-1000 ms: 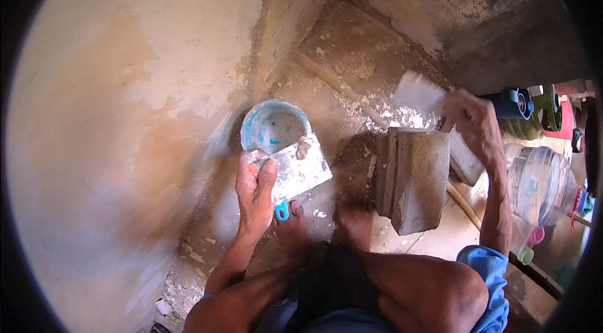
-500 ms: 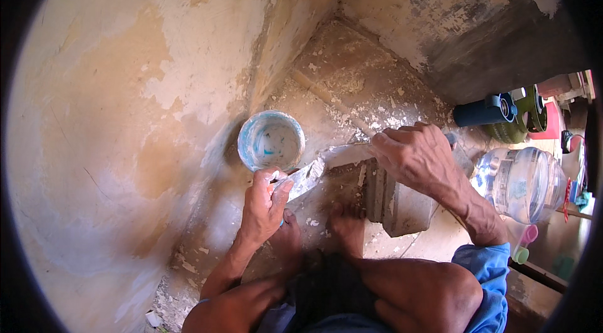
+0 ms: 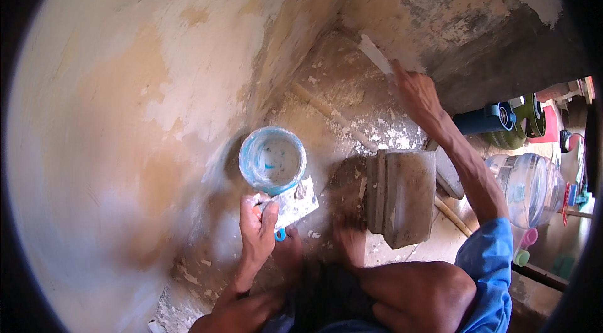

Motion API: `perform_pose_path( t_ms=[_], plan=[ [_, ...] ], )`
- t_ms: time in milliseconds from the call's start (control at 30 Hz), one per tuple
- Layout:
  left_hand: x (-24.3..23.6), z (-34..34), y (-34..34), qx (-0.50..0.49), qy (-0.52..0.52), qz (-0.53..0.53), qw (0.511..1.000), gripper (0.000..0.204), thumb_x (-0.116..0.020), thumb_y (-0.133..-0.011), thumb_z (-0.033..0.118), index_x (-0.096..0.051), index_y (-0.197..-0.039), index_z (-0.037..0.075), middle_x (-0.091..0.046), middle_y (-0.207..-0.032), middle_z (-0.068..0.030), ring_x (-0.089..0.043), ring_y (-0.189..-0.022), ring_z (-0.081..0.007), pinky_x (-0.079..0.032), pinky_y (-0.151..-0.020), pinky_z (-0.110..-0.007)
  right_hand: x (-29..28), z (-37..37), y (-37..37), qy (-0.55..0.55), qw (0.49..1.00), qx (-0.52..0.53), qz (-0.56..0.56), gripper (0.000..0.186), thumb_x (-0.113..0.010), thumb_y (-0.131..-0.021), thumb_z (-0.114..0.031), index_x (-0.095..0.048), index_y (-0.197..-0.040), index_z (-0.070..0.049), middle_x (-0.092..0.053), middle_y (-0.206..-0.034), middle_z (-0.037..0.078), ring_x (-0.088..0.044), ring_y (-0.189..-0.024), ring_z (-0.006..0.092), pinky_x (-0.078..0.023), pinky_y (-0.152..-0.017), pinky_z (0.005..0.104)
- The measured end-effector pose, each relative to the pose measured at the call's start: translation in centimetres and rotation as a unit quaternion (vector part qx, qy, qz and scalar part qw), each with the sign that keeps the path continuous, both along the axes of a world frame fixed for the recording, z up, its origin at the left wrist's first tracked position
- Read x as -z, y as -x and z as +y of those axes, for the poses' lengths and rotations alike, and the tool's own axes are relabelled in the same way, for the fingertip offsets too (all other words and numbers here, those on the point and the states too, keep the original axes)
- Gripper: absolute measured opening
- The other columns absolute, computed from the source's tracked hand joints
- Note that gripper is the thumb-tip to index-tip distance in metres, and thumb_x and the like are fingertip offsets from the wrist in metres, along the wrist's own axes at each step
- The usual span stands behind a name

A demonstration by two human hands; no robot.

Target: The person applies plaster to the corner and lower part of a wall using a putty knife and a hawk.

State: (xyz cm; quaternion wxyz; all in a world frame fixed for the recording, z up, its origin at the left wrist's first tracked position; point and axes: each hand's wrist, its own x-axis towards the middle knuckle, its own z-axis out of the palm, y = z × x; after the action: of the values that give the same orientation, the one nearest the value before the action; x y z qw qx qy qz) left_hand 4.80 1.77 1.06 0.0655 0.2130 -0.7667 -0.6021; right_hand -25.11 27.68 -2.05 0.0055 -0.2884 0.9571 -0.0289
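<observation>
My left hand [image 3: 256,226] is closed on a scraper [image 3: 296,205] whose flat plate is smeared with white paste; a blue handle end with a hole pokes out below. Just above it is a round blue-and-white tub [image 3: 272,158], with white paste coating its inside. My left fingers are close to the tub's near rim, and I cannot tell whether they also grip it. Reaching far forward, my right hand [image 3: 414,91] grips a putty knife [image 3: 375,55]. Its pale blade is at the foot of the far wall [image 3: 440,25], near the corner.
A patchy plastered wall [image 3: 138,113] rises on the left. A grey block [image 3: 407,198] stands on the flake-strewn floor [image 3: 320,91], right of my feet. Farther right are a dark blue flask [image 3: 483,118], a green container [image 3: 531,123] and a large clear water bottle [image 3: 524,185].
My right hand has moved forward with the putty knife, from beside the left scraper to the base of the far wall. The left scraper and the tub have shifted slightly toward me.
</observation>
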Motion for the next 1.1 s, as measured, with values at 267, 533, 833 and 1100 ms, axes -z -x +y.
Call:
perform_pose_path(
  t_ms=[267,533,833,1100],
  plan=[
    [0.8,-0.7,-1.3,-0.063,-0.041,-0.067,0.995,0.028,-0.058,-0.091,0.017,-0.045,-0.109,0.000,-0.047,-0.095,-0.0049,-0.044,-0.087,-0.0112,-0.039,-0.079,-0.028,13.4,-3.8,10.7,-0.004,0.994,-0.030,0.104,0.027,-0.052,-0.083,-0.004,-0.051,-0.109,0.002,-0.063,-0.068,0.016,-0.064,-0.059,0.0325,-0.052,-0.051,0.0409],
    [1.3,-1.6,-1.8,-0.076,0.015,-0.091,0.993,0.030,-0.058,-0.091,0.021,-0.045,-0.105,-0.002,-0.048,-0.091,-0.0083,-0.046,-0.084,-0.0147,-0.041,-0.077,-0.031,17.7,-7.2,13.8,-0.024,0.989,-0.021,0.147,0.024,-0.053,-0.081,-0.004,-0.057,-0.105,0.001,-0.064,-0.073,0.016,-0.066,-0.064,0.0295,-0.054,-0.054,0.0400],
    [2.0,-1.5,-2.2,-0.100,0.018,-0.087,0.991,0.030,-0.058,-0.092,0.021,-0.045,-0.106,-0.001,-0.048,-0.091,-0.0083,-0.046,-0.084,-0.0149,-0.041,-0.077,-0.031,15.5,-5.2,13.2,0.019,0.993,0.110,0.029,0.018,-0.053,-0.084,-0.007,-0.058,-0.098,0.003,-0.064,-0.081,0.018,-0.066,-0.075,0.0329,-0.054,-0.063,0.0439],
    [1.5,-1.8,-1.5,-0.040,-0.006,-0.104,0.994,0.029,-0.055,-0.093,0.018,-0.044,-0.112,-0.002,-0.049,-0.096,-0.0067,-0.045,-0.088,-0.0129,-0.040,-0.080,-0.029,16.7,-5.5,12.1,0.098,0.993,0.023,0.054,0.023,-0.054,-0.080,-0.006,-0.058,-0.100,0.005,-0.063,-0.082,0.025,-0.064,-0.076,0.0392,-0.052,-0.069,0.0458]
  ],
)
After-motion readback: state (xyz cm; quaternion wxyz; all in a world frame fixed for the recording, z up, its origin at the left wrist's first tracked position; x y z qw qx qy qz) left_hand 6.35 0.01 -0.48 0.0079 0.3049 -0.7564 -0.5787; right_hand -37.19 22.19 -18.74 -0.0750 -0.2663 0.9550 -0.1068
